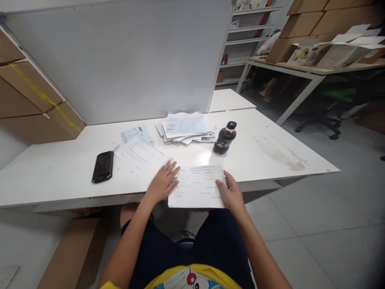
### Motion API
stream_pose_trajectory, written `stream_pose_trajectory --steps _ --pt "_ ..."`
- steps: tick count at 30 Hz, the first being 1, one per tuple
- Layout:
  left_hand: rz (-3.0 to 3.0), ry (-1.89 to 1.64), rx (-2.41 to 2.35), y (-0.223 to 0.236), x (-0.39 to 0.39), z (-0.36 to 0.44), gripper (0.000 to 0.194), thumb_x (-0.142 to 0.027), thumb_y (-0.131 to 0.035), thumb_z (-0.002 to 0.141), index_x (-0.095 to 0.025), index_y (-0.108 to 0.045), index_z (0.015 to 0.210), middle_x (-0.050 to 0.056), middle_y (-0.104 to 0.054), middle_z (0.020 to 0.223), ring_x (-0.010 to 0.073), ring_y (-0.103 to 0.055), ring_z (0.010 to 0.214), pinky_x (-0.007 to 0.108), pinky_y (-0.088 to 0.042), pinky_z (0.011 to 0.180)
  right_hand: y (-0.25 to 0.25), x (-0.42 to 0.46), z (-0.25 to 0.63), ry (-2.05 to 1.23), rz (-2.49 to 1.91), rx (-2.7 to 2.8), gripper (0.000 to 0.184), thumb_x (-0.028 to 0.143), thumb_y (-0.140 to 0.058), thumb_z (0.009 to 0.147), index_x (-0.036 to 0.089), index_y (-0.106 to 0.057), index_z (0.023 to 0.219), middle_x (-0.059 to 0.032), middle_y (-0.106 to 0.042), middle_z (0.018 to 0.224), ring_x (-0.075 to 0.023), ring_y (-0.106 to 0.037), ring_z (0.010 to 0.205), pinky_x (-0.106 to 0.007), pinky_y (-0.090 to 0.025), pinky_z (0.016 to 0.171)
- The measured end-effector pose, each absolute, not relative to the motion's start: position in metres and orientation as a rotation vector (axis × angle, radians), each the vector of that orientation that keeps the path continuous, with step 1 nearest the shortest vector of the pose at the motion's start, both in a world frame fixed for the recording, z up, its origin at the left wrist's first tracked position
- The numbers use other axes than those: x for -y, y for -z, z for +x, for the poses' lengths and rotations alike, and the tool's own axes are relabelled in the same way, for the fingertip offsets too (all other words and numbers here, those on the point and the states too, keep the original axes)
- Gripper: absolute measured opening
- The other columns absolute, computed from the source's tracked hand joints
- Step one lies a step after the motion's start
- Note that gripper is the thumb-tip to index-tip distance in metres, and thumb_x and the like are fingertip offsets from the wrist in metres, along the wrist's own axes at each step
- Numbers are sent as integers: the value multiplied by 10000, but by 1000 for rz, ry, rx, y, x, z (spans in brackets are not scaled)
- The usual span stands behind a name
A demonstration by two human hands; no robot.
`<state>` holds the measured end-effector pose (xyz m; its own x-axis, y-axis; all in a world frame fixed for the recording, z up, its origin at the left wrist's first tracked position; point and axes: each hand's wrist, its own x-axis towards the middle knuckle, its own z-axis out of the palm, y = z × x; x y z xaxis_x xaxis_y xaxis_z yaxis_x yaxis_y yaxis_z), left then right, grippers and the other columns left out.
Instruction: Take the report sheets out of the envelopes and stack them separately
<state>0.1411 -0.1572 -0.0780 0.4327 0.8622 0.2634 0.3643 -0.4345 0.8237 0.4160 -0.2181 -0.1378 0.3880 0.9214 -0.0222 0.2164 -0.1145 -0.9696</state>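
A white printed sheet of paper (197, 188), perhaps several stacked, lies at the table's front edge and sticks out over it. My right hand (233, 192) grips its right edge, thumb on top and fingers underneath. My left hand (164, 180) rests on the table by the sheet's left edge, fingers stretched out and somewhat spread. Something small and pale shows under its fingertips, too hidden to name. Left of that hand lie loose printed papers (140, 154) and a light blue printed slip (136, 134). Behind the sheet is an untidy pile of papers (186, 124).
A cola bottle (225, 138) stands upright right of the pile. A black phone (102, 166) lies at the left of the white table (69, 160). A whiteboard panel (120, 60) rises behind. Cardboard boxes (39, 100) stand left. Another person sits at a far desk (315, 69).
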Motion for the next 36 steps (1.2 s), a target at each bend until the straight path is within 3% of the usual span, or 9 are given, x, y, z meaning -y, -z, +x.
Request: stream_pose_trajectory --steps 6,14,18,25,28,33,36 --pt "1906 -911 -1108 60 158 147 356 -468 -715 788 -304 -721 1104 46 -595 1390 269 -328 1459 443 -130 1225 123 193 430 -800 -1612 1166 549 398 -603 763 246 -611 1290 -72 -704 1201 -308 -635 1120 -506 -468 1008" --pt "1552 -1169 -990 -7 143 182 331 -144 -700 784 -232 -709 1102 62 -631 1339 264 -190 1508 448 -102 1232 124 195 430 -938 -1519 1048 554 398 -636 742 224 -607 1267 -84 -682 1249 -299 -609 1184 -474 -468 1026" --pt "1600 -1147 -1005 21 124 197 364 -176 -722 766 -245 -702 1123 59 -599 1384 268 -195 1506 444 4 1233 126 196 429 -970 -1492 997 555 416 -652 750 220 -599 1267 -92 -673 1267 -296 -607 1193 -470 -476 1022" --pt "1845 -1017 -1078 70 121 203 286 -392 -754 772 -294 -720 1039 52 -691 1247 294 -346 1449 473 -17 1237 127 195 431 -1024 -1501 953 566 433 -667 747 222 -596 1268 -95 -664 1284 -291 -606 1203 -462 -474 1033" --pt "1956 -959 -1107 67 121 197 342 -480 -671 836 -290 -707 1118 56 -668 1291 285 -351 1447 475 -71 1238 128 194 431 -1034 -1491 967 564 431 -656 756 222 -590 1275 -96 -661 1291 -293 -603 1209 -464 -476 1028" --pt "2331 -841 -1173 56 121 186 531 -507 -258 1015 -219 -588 1315 70 -593 1394 239 -317 1465 509 -202 1215 125 193 429 -1027 -1477 1018 576 443 -631 772 213 -581 1298 -103 -673 1275 -292 -627 1174 -442 -513 970" --pt "2477 -1016 -1164 53 131 180 523 -482 -246 1024 -197 -627 1242 85 -654 1302 250 -378 1431 504 -310 1171 117 202 434 -954 -1484 1042 533 453 -670 743 215 -648 1220 -95 -702 1221 -307 -647 1131 -448 -522 948"
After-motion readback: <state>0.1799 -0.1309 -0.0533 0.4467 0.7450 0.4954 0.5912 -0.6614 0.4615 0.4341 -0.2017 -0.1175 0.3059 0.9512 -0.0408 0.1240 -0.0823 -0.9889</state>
